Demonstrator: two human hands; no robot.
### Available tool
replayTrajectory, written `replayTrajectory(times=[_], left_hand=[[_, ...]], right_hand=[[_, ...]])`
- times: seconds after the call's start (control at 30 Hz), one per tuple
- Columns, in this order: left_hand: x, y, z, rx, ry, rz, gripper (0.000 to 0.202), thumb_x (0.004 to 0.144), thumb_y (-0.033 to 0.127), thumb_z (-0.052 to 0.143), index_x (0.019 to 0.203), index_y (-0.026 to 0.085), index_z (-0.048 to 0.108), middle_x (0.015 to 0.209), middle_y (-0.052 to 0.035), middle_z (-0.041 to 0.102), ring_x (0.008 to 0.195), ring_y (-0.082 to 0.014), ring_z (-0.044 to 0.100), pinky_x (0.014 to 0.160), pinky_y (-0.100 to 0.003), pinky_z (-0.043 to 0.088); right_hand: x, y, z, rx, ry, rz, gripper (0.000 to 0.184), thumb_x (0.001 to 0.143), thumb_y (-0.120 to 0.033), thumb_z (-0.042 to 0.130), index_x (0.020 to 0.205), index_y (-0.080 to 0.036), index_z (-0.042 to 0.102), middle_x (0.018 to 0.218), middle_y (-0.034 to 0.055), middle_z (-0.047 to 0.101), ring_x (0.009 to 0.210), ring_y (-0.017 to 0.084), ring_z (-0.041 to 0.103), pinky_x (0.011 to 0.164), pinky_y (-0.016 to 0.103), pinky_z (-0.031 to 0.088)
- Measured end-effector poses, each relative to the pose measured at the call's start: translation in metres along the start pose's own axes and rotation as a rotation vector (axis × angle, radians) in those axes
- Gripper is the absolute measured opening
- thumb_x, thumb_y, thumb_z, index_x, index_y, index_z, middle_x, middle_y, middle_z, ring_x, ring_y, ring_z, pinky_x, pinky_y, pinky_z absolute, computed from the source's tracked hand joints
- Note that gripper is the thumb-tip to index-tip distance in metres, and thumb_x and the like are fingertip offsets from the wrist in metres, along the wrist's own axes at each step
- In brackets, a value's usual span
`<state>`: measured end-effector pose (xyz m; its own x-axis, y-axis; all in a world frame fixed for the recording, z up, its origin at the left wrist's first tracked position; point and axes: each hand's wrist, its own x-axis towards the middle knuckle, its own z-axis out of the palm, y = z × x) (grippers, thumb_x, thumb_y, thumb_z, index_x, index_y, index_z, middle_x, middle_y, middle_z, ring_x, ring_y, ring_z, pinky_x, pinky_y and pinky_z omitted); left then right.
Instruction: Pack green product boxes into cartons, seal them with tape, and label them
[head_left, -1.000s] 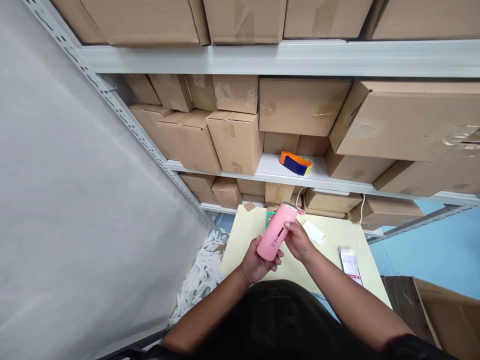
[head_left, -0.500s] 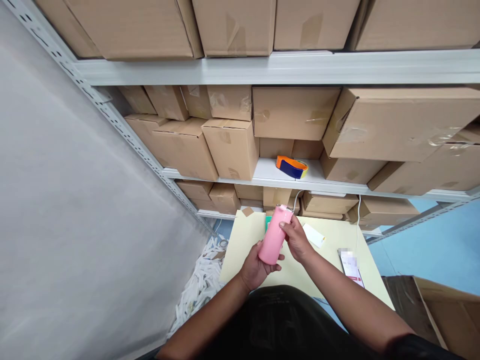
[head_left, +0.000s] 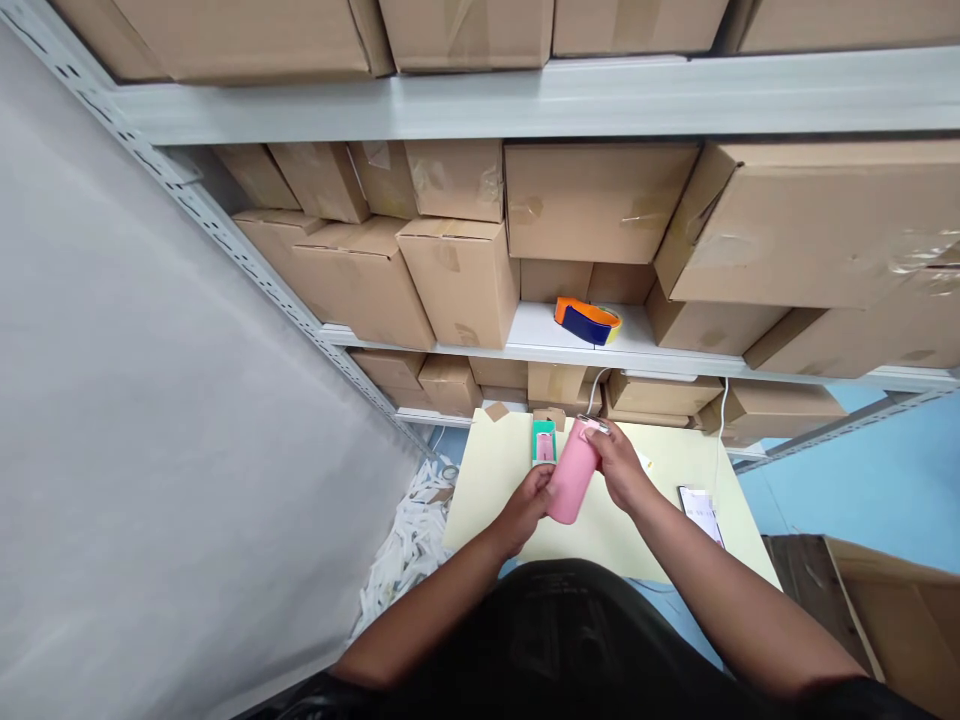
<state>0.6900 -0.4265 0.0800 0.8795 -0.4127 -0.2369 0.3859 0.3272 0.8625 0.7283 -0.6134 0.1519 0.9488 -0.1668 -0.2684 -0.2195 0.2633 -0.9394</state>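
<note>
A pink cylindrical bottle [head_left: 574,475] with a silvery rim at its upper end is held tilted above the table, its top leaning right. My right hand [head_left: 621,468] grips it near the top, thumb on the near side. My left hand [head_left: 527,508] is closed on its lower left side, with part of the fingers hidden. Just behind the bottle, a small green box [head_left: 544,428] with something pink inside stands on the cream table [head_left: 487,480].
A phone [head_left: 700,515] lies on the table's right side. Shelves [head_left: 525,100] packed with cardboard boxes rise beyond, with an orange and navy band [head_left: 589,322] on one. White scraps [head_left: 405,545] cover the floor at left; an open carton [head_left: 885,610] stands at right.
The bottle has moved right and turned slightly. My left hand has shifted from under its base to its side. The green box now shows more fully.
</note>
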Motion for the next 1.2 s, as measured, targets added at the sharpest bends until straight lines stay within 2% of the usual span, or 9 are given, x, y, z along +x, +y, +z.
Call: replayTrajectory(times=[0.07,0.17,0.23,0.37,0.53,0.7,0.8,0.93,1.2], left_hand=[[0.017,-0.002,-0.014,0.215,0.058,-0.059,0.043,0.092,0.056,0.065,0.107,0.016,0.07,0.109,-0.0117,0.071,0.095,-0.0223,0.066,0.079,-0.03,0.051],[0.054,0.003,-0.039,0.759,0.266,-0.149,0.027,0.095,0.044,0.059,0.099,0.019,0.071,0.103,-0.0082,0.076,0.095,-0.0225,0.069,0.082,-0.029,0.051],[0.082,0.009,-0.054,0.926,0.327,-0.194,0.021,0.093,0.038,0.061,0.095,0.02,0.071,0.104,-0.008,0.077,0.099,-0.024,0.069,0.086,-0.03,0.049],[0.142,0.016,-0.077,1.102,0.375,-0.299,0.027,0.091,0.043,0.063,0.093,0.017,0.072,0.113,-0.0144,0.076,0.112,-0.0319,0.068,0.094,-0.036,0.048],[0.215,0.005,-0.092,1.223,0.415,-0.458,0.05,0.089,0.056,0.059,0.102,0.01,0.073,0.127,-0.0278,0.07,0.126,-0.0422,0.062,0.097,-0.044,0.047],[0.258,-0.011,-0.102,1.173,0.409,-0.602,0.048,0.087,0.058,0.059,0.09,0.012,0.074,0.091,-0.0224,0.077,0.093,-0.0378,0.073,0.075,-0.04,0.051],[0.262,-0.014,-0.101,1.072,0.404,-0.624,0.037,0.083,0.051,0.067,0.079,0.015,0.07,0.068,-0.0148,0.072,0.072,-0.03,0.07,0.062,-0.034,0.047],[0.247,-0.008,-0.091,0.909,0.427,-0.58,0.029,0.083,0.043,0.069,0.073,0.016,0.062,0.058,-0.008,0.064,0.059,-0.0216,0.064,0.051,-0.028,0.039],[0.155,0.014,-0.059,0.63,0.38,-0.486,0.016,0.083,0.029,0.063,0.072,0.018,0.057,0.064,-0.0022,0.066,0.054,-0.0139,0.063,0.046,-0.022,0.035]], right_hand=[[0.003,0.013,-0.018,-0.072,0.078,-0.03,0.045,0.073,-0.051,0.078,0.106,-0.023,0.068,0.094,0.0028,0.072,0.079,0.023,0.062,0.068,0.034,0.051],[0.003,0.034,-0.051,-0.192,0.206,-0.024,0.046,0.073,-0.049,0.077,0.11,-0.023,0.068,0.098,0.0036,0.072,0.084,0.024,0.064,0.07,0.033,0.05],[0.001,0.046,-0.071,-0.256,0.278,-0.017,0.048,0.072,-0.047,0.077,0.111,-0.022,0.068,0.1,0.0042,0.072,0.087,0.025,0.065,0.072,0.034,0.051],[-0.011,0.06,-0.097,-0.284,0.332,-0.019,0.049,0.072,-0.045,0.076,0.114,-0.021,0.066,0.102,0.0057,0.072,0.092,0.027,0.066,0.076,0.036,0.052],[-0.036,0.07,-0.118,-0.299,0.304,0.001,0.048,0.077,-0.046,0.076,0.117,-0.023,0.063,0.107,0.0083,0.073,0.097,0.03,0.067,0.08,0.039,0.053],[-0.051,0.078,-0.143,-0.384,0.313,0.018,0.046,0.079,-0.048,0.075,0.115,-0.023,0.062,0.107,0.0088,0.073,0.099,0.031,0.067,0.083,0.041,0.054],[-0.049,0.079,-0.159,-0.405,0.326,0.037,0.046,0.079,-0.049,0.074,0.115,-0.023,0.062,0.106,0.0085,0.073,0.099,0.03,0.068,0.083,0.04,0.054],[-0.031,0.078,-0.169,-0.397,0.318,0.079,0.047,0.079,-0.047,0.073,0.116,-0.021,0.063,0.103,0.0074,0.074,0.095,0.028,0.068,0.079,0.037,0.053],[0.014,0.06,-0.144,-0.324,0.251,-0.006,0.042,0.077,-0.04,0.072,0.113,-0.021,0.065,0.096,0.0046,0.072,0.085,0.024,0.064,0.074,0.033,0.05]])
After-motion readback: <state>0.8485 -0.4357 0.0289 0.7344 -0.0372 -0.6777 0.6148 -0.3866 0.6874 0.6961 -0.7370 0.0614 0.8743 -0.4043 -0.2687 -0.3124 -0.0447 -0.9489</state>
